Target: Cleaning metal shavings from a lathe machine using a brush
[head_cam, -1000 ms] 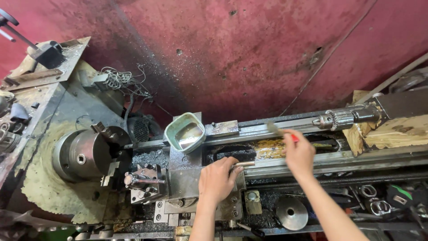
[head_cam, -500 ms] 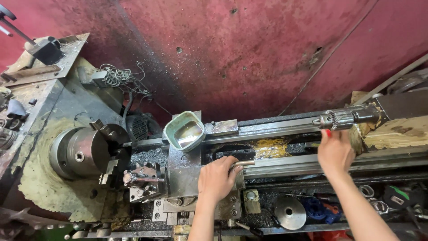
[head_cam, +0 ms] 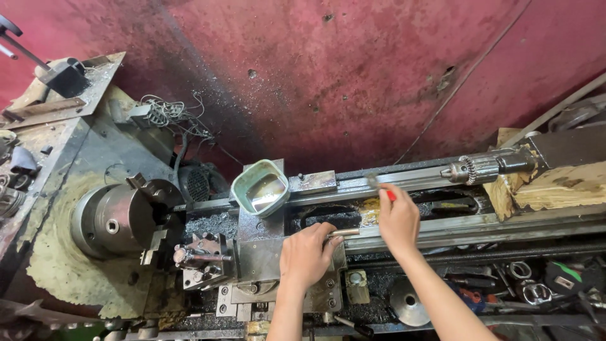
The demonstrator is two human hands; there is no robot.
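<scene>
I look down on a grimy metal lathe. My left hand (head_cam: pixel 308 251) is closed around the carriage's slim metal handle (head_cam: pixel 346 232), beside the tool post (head_cam: pixel 202 257). My right hand (head_cam: pixel 396 220) grips a small red-handled brush (head_cam: pixel 381 188) whose tip rests on the lathe bed rails (head_cam: pixel 429 182), just right of the carriage. A green tub of murky liquid (head_cam: pixel 260 187) sits on the carriage behind my left hand. The chuck (head_cam: pixel 120 218) is at the left with nothing clamped in it.
A tailstock with a drill chuck (head_cam: pixel 483 168) points left along the bed at the right, next to wood blocks (head_cam: pixel 555 186). Tools and metal rings (head_cam: pixel 536 284) fill the lower-right tray. A red metal wall (head_cam: pixel 347 76) backs the lathe. Tangled wire (head_cam: pixel 167 113) lies on the headstock.
My right hand, with the brush, swung right toward the drill chuck and has come back left along the bed rails. My left hand stayed on the handle.
</scene>
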